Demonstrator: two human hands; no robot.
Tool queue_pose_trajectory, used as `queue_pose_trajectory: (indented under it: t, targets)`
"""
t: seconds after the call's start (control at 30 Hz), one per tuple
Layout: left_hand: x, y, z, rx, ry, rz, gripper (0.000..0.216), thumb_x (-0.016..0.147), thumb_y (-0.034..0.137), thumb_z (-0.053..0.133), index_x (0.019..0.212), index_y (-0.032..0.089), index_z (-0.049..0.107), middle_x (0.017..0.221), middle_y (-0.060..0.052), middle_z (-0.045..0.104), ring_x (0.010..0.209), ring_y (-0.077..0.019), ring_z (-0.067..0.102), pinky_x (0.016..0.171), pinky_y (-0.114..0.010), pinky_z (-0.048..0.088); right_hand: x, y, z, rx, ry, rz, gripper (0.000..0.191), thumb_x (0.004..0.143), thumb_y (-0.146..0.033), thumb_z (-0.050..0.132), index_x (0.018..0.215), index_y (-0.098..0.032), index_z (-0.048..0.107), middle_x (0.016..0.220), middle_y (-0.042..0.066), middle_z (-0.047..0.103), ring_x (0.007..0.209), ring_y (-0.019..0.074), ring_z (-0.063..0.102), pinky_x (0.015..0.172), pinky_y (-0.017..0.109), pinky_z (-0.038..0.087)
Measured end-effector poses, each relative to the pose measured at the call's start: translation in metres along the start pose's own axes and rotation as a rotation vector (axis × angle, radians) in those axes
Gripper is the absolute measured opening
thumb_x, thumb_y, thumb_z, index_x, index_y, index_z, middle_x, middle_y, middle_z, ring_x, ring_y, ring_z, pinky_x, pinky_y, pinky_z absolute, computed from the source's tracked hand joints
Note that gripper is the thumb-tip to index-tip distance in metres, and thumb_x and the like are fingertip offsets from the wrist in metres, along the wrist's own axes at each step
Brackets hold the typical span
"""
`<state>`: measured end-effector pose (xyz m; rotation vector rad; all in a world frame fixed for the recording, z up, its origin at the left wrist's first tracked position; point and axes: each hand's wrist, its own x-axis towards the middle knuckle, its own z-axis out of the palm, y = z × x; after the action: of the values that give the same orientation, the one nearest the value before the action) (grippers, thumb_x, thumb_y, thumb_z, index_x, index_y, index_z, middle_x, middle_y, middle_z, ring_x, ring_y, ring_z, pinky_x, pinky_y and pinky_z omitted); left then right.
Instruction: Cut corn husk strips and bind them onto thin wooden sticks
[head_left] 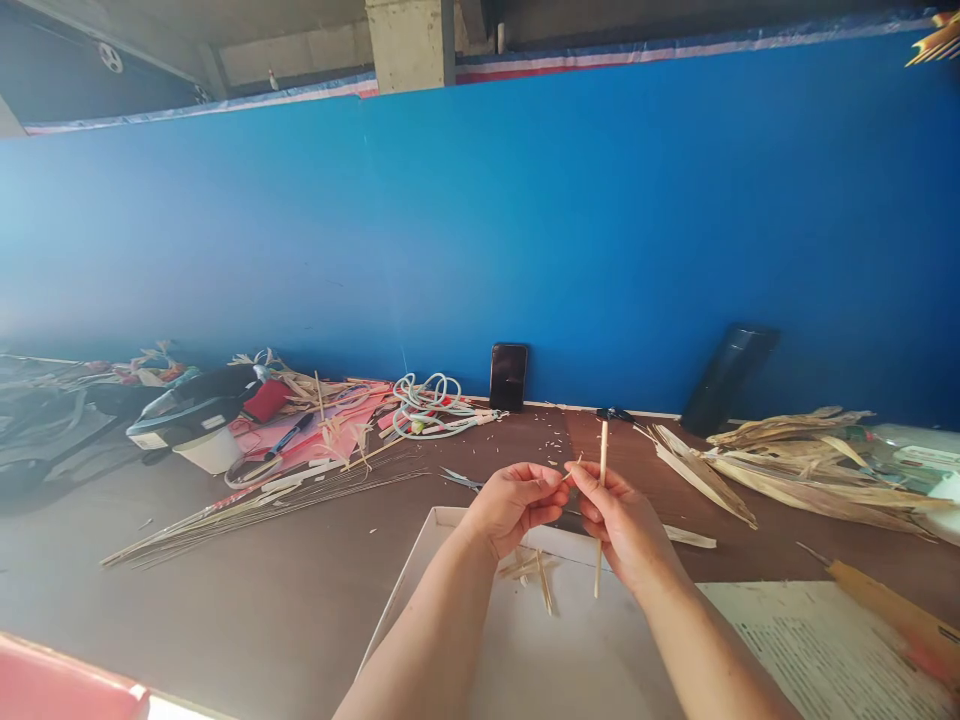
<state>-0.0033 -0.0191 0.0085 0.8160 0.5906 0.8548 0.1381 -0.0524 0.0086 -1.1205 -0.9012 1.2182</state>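
Over a white shallow box (448, 516), my left hand (517, 505) and my right hand (626, 520) meet fingertip to fingertip. A thin pale strip (568, 476) shows between the fingertips; its ends are partly hidden, and my left thumb and fingers pinch it. My right fingers are closed round a straight pale stick (603, 445), which stands nearly upright and reaches below the hand. Inside the box, beneath my hands, lie several short pale slivers (545, 582). Scissors (459, 479) lie just behind my left hand, partly covered.
Dried corn husks (795, 480) and a dark cylinder (729, 380) are at right, near a printed sheet (795, 640) and a yellow-handled awl (892, 598). A phone (508, 377) leans on the blue partition (600, 220). Coiled cord (427, 408) and thin wires (315, 505) lie left.
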Motion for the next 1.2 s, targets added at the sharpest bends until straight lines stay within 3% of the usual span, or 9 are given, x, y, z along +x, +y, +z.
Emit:
queue_pose_trajectory:
  t: [0.23, 0.6, 1.03, 1.2]
  targets:
    - [0.004, -0.003, 0.002, 0.123, 0.071, 0.105, 0.027, 0.063, 0.026, 0.075, 0.079, 0.01, 0.06, 0.072, -0.005, 0.062, 0.067, -0.0099, 0.061, 0.062, -0.019, 0.049, 0.001, 0.001, -0.001, -0.043, 0.051, 0.0, 0.034, 0.067, -0.044, 0.069, 0.089, -0.019, 0.063, 0.053, -0.007, 0.036, 0.047, 0.006, 0.028, 0.04, 0.017, 0.019]
    - [0.003, -0.001, 0.01, 0.188, 0.164, 0.188, 0.034, 0.057, 0.032, 0.077, 0.076, 0.01, 0.059, 0.065, -0.004, 0.063, 0.061, -0.0103, 0.06, 0.061, -0.023, 0.05, 0.001, 0.005, -0.002, -0.12, 0.024, -0.025, 0.036, 0.069, -0.045, 0.067, 0.095, -0.022, 0.063, 0.052, -0.008, 0.032, 0.047, 0.0072, 0.026, 0.042, 0.02, 0.017]
    - [0.005, -0.005, 0.01, 0.262, 0.151, 0.073, 0.024, 0.066, 0.02, 0.071, 0.084, 0.007, 0.063, 0.074, -0.008, 0.065, 0.062, -0.011, 0.061, 0.06, -0.023, 0.051, 0.004, 0.002, -0.003, -0.137, 0.16, -0.055, 0.039, 0.065, -0.047, 0.069, 0.092, -0.02, 0.064, 0.052, -0.006, 0.039, 0.046, 0.008, 0.034, 0.04, 0.019, 0.024]
    - [0.004, -0.005, 0.011, 0.273, 0.156, 0.079, 0.023, 0.069, 0.023, 0.068, 0.085, 0.007, 0.064, 0.078, -0.009, 0.066, 0.063, -0.0108, 0.061, 0.059, -0.022, 0.051, 0.004, 0.003, -0.003, -0.177, 0.152, -0.07, 0.039, 0.066, -0.048, 0.067, 0.092, -0.02, 0.064, 0.05, -0.006, 0.04, 0.044, 0.0084, 0.034, 0.04, 0.02, 0.024]
